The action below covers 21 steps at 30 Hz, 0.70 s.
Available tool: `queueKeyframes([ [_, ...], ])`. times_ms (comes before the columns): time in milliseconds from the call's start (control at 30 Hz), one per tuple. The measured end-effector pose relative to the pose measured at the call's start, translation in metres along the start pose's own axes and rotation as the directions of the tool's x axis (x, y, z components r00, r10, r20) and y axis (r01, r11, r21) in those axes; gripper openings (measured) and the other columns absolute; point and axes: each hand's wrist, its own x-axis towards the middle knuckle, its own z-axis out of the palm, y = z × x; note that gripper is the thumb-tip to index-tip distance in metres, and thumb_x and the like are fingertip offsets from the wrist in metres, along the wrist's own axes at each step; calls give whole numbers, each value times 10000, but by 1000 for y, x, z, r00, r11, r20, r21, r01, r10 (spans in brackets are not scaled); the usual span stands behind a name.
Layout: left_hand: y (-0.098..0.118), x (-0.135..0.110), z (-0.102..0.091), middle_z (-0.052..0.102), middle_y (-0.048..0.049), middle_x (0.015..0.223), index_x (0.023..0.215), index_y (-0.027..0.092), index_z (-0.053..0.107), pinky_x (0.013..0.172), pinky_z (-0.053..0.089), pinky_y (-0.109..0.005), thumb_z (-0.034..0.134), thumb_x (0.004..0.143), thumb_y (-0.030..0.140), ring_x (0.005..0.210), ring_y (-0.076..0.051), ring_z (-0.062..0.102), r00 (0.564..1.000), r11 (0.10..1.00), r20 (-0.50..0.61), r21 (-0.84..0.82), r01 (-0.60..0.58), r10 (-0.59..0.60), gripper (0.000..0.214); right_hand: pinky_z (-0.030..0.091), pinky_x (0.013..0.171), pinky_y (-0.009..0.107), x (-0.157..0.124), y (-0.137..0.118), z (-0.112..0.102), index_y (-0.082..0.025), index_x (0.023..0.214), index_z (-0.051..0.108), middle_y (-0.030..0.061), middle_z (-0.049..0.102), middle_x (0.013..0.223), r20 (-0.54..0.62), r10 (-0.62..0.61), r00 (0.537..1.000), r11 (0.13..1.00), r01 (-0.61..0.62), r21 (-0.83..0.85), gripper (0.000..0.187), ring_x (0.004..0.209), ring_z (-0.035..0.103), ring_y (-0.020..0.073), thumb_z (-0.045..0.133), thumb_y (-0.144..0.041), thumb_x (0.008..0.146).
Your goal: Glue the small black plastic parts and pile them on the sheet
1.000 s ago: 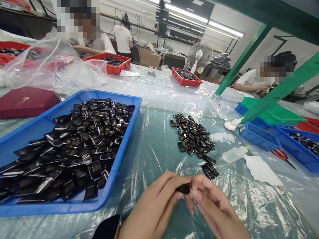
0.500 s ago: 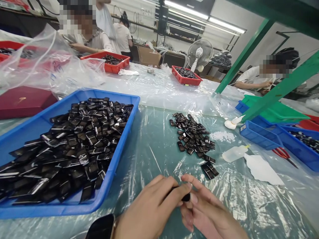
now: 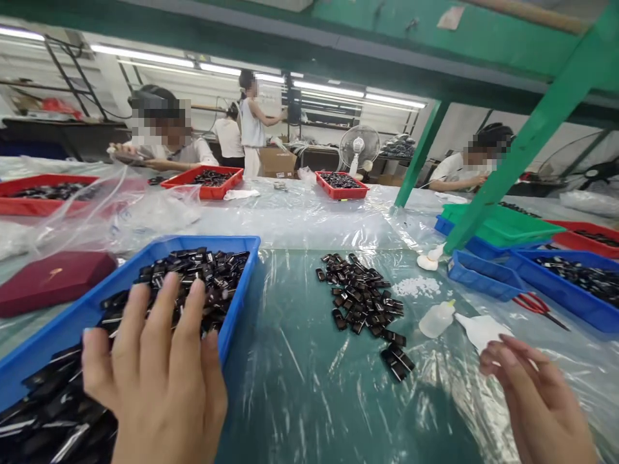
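Note:
My left hand is spread, palm down, over the blue tray, its fingers apart and nothing visible in them. Beneath it lies a heap of small black glossy plastic pieces, partly hidden by the hand. On the right, my right hand is raised beside a white sheet of paper. Its fingers are loosely bent with gaps between them, and no object shows there. Between the hands, a smaller pile of similar black pieces rests on the plastic-covered table.
Small white bits, a squeeze bottle and red-handled pliers lie to the right. A maroon box sits left. A green post slants down at right. Red trays and co-workers are across the table.
My hands have parted from around a small black piece. The left moved left over the blue tray and spread; the right moved right. The view tilted up, and the black piece is out of sight.

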Motion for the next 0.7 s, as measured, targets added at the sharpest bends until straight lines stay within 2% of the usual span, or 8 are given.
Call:
queueKeyframes([
  [67, 3, -6, 10, 120, -62, 1636, 1562, 266, 120, 1162, 99, -626, 412, 890, -43, 1468, -360, 178, 989, 990, 52, 6, -138, 138, 795, 378, 1029, 486, 23, 10, -8, -301, 1143, 520, 52, 590, 1119, -30, -18, 999, 1000, 17, -22, 557, 1086, 567, 269, 750, -561, 708],
  [100, 8, -14, 17, 132, -39, 1635, 1560, 287, 130, 1171, 104, -607, 365, 863, -78, 1471, -333, 189, 961, 968, 114, -39, -249, 252, 821, 367, 1039, 513, 32, 14, -8, -298, 1181, 485, 78, 575, 1193, -3, -19, 1000, 999, 19, -26, 637, 1170, 535, 301, 768, -569, 678],
  [200, 27, -41, 38, 352, -86, 1562, 1535, 217, 260, 1139, 293, -524, 349, 856, -41, 1429, -308, 322, 756, 824, 330, -282, -492, 565, 733, 349, 1065, 543, 53, 27, 2, -283, 1258, 396, 145, 490, 1396, 125, -32, 992, 998, 39, -51, 852, 1326, 429, 350, 823, -567, 577],
  [267, 41, -51, 52, 460, -129, 1491, 1482, 193, 372, 1016, 457, -493, 360, 901, 15, 1317, -324, 492, 704, 837, 458, -357, -414, 543, 608, 355, 1071, 534, 63, 34, 13, -283, 1264, 368, 162, 452, 1461, 210, -37, 977, 996, 52, -66, 880, 1352, 413, 345, 827, -563, 568],
  [367, 60, -47, 72, 481, -172, 1466, 1473, 175, 378, 886, 542, -502, 409, 999, 202, 1158, -346, 618, 711, 913, 579, -323, -250, 399, 476, 460, 980, 532, 72, 44, 23, -256, 1118, 454, 177, 629, 1286, 343, -10, 939, 995, 45, -94, 683, 1170, 599, 354, 774, -607, 627],
  [500, 75, -29, 98, 520, -218, 1411, 1457, 90, 370, 943, 499, -530, 456, 1009, 330, 1219, -364, 557, 730, 947, 615, -284, -148, 298, 515, 511, 931, 463, 71, 49, 22, -240, 963, 542, 147, 721, 1122, 461, -28, 887, 988, 95, -122, 462, 1024, 683, 316, 725, -584, 715],
  [600, 80, -22, 108, 626, -182, 1249, 1273, 107, 554, 928, 490, -525, 474, 984, 159, 1151, -349, 588, 723, 953, 640, -289, -88, 261, 304, 526, 915, 431, 65, 51, 16, -223, 1019, 547, 158, 717, 1120, 496, -42, 867, 981, 131, -145, 452, 1030, 687, 306, 683, -571, 763],
  [700, 80, -22, 105, 632, -142, 1202, 1126, 134, 612, 922, 489, -472, 433, 911, -41, 1121, -305, 593, 705, 944, 659, -326, -46, 262, 330, 528, 912, 411, 60, 52, 11, -206, 1077, 534, 170, 702, 1136, 505, -54, 861, 971, 163, -175, 486, 1038, 685, 301, 648, -577, 784],
])
